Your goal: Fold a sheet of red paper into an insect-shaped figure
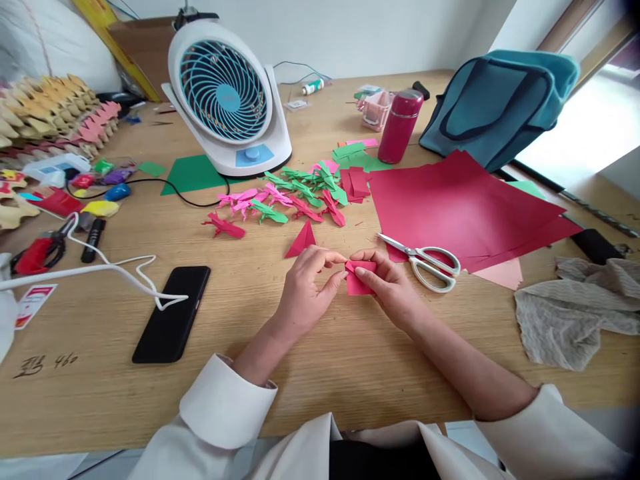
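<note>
A small folded piece of red paper point(358, 285) is held above the table, with creased layers at its upper edge. My right hand point(393, 287) grips it, thumb on top and fingers behind. My left hand point(313, 283) has its thumb and index finger brought together at the paper's left corner. Just beyond my left hand stands a red folded paper triangle point(301, 241). White-handled scissors point(434, 257) lie to the right of my right hand, blades toward the left. Behind my hands are several folded paper figures in green point(300, 183), pink point(243, 199) and red point(223, 225).
Large red paper sheets point(450, 200) spread at the right, near a red bottle point(400, 127) and a blue bag point(500, 107). A white fan point(227, 93) stands at the back. To the left lie a black phone point(173, 313) and a white cable point(107, 267); at far right, a crumpled cloth point(575, 320).
</note>
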`<state>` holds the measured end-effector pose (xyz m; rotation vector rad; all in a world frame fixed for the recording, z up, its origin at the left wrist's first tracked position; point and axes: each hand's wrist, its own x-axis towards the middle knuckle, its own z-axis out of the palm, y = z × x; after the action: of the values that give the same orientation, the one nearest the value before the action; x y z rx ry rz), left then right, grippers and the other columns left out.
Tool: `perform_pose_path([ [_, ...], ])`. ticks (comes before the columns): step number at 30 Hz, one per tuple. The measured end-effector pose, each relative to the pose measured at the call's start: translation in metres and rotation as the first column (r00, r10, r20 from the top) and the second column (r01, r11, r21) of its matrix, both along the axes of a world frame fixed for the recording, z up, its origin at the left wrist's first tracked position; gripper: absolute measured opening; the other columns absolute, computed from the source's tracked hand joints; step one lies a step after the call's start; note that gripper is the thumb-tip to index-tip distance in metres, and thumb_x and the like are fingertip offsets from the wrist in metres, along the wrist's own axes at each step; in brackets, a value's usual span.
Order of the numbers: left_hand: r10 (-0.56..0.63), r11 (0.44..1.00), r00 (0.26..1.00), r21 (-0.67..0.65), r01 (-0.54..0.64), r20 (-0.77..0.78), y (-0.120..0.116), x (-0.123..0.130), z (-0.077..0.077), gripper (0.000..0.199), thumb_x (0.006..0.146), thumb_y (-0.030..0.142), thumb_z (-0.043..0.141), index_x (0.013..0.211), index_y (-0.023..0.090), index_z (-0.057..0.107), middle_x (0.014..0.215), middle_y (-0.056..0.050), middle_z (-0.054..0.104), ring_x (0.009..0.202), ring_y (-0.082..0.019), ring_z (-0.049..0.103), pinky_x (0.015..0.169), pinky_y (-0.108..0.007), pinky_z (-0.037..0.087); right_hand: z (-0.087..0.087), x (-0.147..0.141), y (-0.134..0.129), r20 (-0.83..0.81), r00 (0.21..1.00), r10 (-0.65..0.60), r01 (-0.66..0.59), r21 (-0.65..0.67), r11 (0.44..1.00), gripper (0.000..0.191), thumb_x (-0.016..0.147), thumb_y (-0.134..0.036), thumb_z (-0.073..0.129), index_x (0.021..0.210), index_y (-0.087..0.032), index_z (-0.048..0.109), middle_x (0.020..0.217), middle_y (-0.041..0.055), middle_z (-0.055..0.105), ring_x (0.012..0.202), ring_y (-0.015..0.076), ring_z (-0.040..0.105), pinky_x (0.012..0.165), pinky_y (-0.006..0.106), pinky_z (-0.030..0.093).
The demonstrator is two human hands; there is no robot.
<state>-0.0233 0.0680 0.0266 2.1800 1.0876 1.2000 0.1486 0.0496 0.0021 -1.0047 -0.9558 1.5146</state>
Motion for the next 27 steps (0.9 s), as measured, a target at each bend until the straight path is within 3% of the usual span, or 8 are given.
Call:
perform_pose_path([
  [8, -0.01, 1.0, 1.0, -0.01, 0.01, 0.009, -0.0004, -0.0019, 0.0027, 0.006, 0.086, 0.018, 0.067, 0.089, 0.019, 0.062, 0.088, -0.002, 0.064, 0.085, -0.016, 0.058, 0.078, -0.03, 0.048, 0.0011, -0.001, -0.001, 0.019, 0.997, 0.079, -0.08, 0.043, 0.996, 0.029, 0.079, -0.041, 0.076, 0.097, -0.023, 0.065, 0.091, -0.0001, 0.065, 0.076, 0.0122, 0.057, 0.069, 0.023, 0.047],
  [15, -0.002, 1.0, 1.0, -0.014, 0.002, -0.006, -0.0022, -0.0015, 0.0019, 0.007, 0.085, 0.018, 0.068, 0.088, 0.019, 0.062, 0.087, -0.001, 0.062, 0.083, -0.015, 0.056, 0.078, -0.03, 0.047, 0.0024, -0.0007, -0.0017, 0.042, 0.994, 0.096, -0.099, 0.061, 0.993, 0.03, 0.078, -0.043, 0.076, 0.096, -0.023, 0.063, 0.088, -0.0003, 0.063, 0.072, 0.0124, 0.055, 0.063, 0.023, 0.046],
  [27, 0.014, 0.999, 0.999, 0.038, -0.013, -0.04, -0.0042, -0.0005, 0.0013, 0.007, 0.086, 0.018, 0.067, 0.089, 0.02, 0.061, 0.087, -0.001, 0.064, 0.083, -0.016, 0.058, 0.08, -0.032, 0.048, 0.001, 0.0002, -0.0003, 0.118, 0.989, 0.086, -0.1, 0.117, 0.988, 0.032, 0.077, -0.05, 0.075, 0.092, -0.025, 0.063, 0.088, 0.0004, 0.064, 0.082, 0.0157, 0.057, 0.069, 0.026, 0.048],
])
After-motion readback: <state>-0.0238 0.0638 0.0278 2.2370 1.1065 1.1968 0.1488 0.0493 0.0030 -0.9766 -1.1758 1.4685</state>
